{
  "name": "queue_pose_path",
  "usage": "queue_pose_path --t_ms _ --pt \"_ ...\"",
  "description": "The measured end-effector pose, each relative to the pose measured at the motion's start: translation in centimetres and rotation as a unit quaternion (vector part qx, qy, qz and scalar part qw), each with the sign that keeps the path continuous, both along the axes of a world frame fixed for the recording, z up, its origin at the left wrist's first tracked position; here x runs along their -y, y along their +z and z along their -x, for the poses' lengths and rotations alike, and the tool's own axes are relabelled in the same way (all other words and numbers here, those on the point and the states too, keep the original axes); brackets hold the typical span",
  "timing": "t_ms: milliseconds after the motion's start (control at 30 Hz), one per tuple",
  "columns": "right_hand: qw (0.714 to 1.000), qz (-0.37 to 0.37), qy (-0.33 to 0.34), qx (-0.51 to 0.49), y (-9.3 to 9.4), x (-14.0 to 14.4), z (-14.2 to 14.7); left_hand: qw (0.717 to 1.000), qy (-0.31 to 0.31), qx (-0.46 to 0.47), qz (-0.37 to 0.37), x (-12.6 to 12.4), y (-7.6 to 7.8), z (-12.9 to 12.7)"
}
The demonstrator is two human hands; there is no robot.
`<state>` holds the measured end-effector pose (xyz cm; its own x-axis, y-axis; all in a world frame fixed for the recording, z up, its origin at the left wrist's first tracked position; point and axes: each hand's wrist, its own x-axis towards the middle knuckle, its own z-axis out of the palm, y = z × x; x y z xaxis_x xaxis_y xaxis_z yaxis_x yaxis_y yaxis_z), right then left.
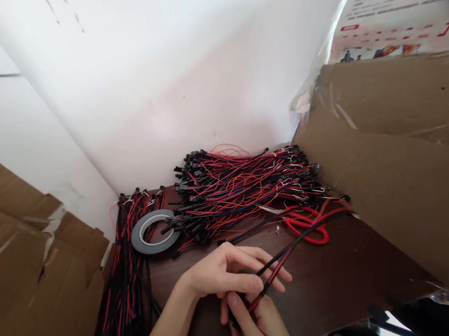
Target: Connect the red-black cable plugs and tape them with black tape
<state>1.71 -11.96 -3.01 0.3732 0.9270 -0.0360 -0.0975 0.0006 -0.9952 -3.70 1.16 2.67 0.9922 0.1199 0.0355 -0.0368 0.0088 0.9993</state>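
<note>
A red-and-black cable (289,250) runs from between my hands up to the right, its far end near the cardboard on that side. My left hand (231,270) reaches in from the lower left with thumb and fingers closed on the cable. Just below it, my right hand (259,321) grips the cable's near end, thumb pressed against the curled fingers. Most of that near end is hidden by the hands. Behind the cable lie scissors (321,239) with red handles.
A big pile of red and black cables with connectors (236,189) lies against the white wall. More cables (126,286) lie at the left, beside a roll of grey tape (143,246). Cardboard sheets (402,162) stand on both sides of the brown table (332,281).
</note>
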Motion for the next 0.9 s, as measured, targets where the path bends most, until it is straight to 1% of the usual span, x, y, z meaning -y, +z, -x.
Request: queue_pose_path --t_ms 67,167,233,300,333,367,400,467,533,600,633,700,767,800,867,900 --pt "0.999 -0.012 0.018 0.031 -0.1 0.2 -0.1 1.000 -0.001 0.010 0.006 0.0 0.1 -0.1" --pt "0.990 -0.047 0.043 0.125 0.2 0.4 -1.0 0.999 -0.012 0.016 0.045 0.1 0.3 -0.1" --pt "0.973 -0.063 0.098 0.201 1.0 0.6 -2.1 0.997 -0.002 0.005 0.076 0.1 0.3 0.0" --pt "0.946 -0.045 0.189 0.258 2.1 1.0 -3.7 0.996 0.016 -0.014 0.085 0.1 0.3 0.2" --pt "0.937 -0.036 0.218 0.272 2.6 1.2 -4.6 0.996 0.019 -0.022 0.082 0.0 0.2 0.3" --pt "0.936 -0.034 0.217 0.274 3.1 1.5 -5.5 0.996 0.014 -0.031 0.078 0.0 0.2 0.4" --pt "0.942 -0.039 0.197 0.269 3.4 1.8 -6.5 0.996 0.002 -0.042 0.075 -0.1 0.2 0.5" --pt "0.965 -0.048 0.126 0.224 3.8 2.4 -8.5 0.994 -0.039 -0.063 0.075 -0.2 0.2 0.6" --pt "0.987 -0.022 0.034 0.156 3.8 2.9 -10.6 0.991 -0.084 -0.078 0.062 -0.3 0.4 0.7" --pt "0.997 -0.004 -0.023 0.073 3.7 3.3 -12.5 0.992 -0.099 -0.077 0.032 -0.4 0.7 0.8" --pt "0.999 -0.004 -0.034 0.037 3.7 3.4 -13.4 0.993 -0.092 -0.074 0.015 -0.5 0.7 0.8" --pt "0.997 0.003 -0.075 0.013 3.8 3.8 -15.1 0.996 -0.058 -0.069 -0.022 -0.6 0.6 0.8" --pt "0.993 0.035 -0.108 0.046 3.7 4.3 -16.7 0.994 -0.012 -0.086 -0.073 -0.7 0.1 0.6" --pt "0.989 0.063 -0.110 0.073 3.5 4.6 -17.3 0.989 0.016 -0.101 -0.107 -0.8 -0.3 0.5" --pt "0.982 0.115 -0.081 0.125 3.0 5.5 -18.1 0.970 0.082 -0.122 -0.193 -0.8 -1.0 0.2" --pt "0.979 0.119 -0.074 0.145 2.7 6.0 -18.2 0.957 0.111 -0.122 -0.237 -0.7 -1.3 0.0"
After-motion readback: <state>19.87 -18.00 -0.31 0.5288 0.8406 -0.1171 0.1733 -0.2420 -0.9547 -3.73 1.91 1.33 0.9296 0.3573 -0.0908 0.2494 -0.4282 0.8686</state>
